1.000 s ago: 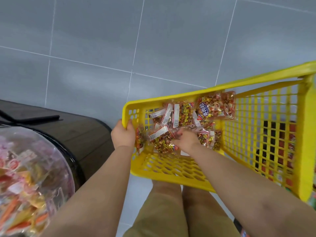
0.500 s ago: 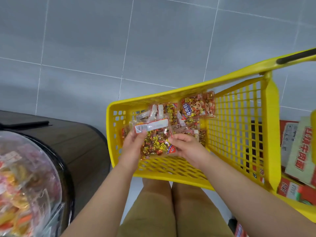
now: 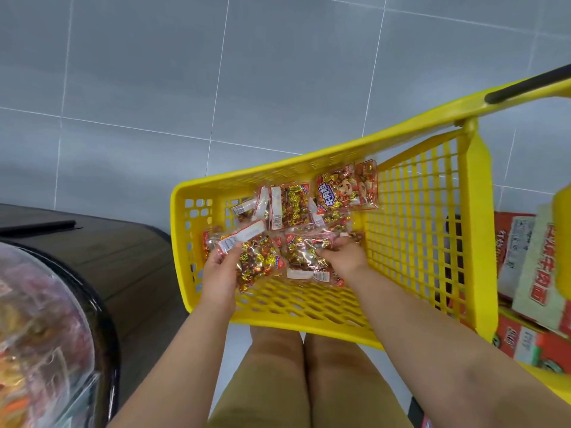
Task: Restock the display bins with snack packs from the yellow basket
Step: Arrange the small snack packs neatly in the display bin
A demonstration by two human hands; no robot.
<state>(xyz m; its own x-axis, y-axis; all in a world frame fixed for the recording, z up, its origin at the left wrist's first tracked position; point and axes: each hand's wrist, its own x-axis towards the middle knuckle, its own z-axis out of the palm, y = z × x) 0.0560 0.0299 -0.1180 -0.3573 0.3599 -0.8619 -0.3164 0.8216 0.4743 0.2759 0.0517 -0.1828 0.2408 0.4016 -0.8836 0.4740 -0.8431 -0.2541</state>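
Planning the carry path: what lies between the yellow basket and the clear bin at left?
Head view: just the dark wooden stand top lies between yellow basket and clear bin.

Inside the yellow basket (image 3: 178, 242), the left hand (image 3: 219, 273) grips one snack pack (image 3: 258, 257) by its edge, and the right hand (image 3: 343, 257) holds a second pack (image 3: 304, 253) beside it. Spare packs (image 3: 346, 189) lie beyond. The clear bin (image 3: 40, 319) at lower left seems full of blurred sweets.
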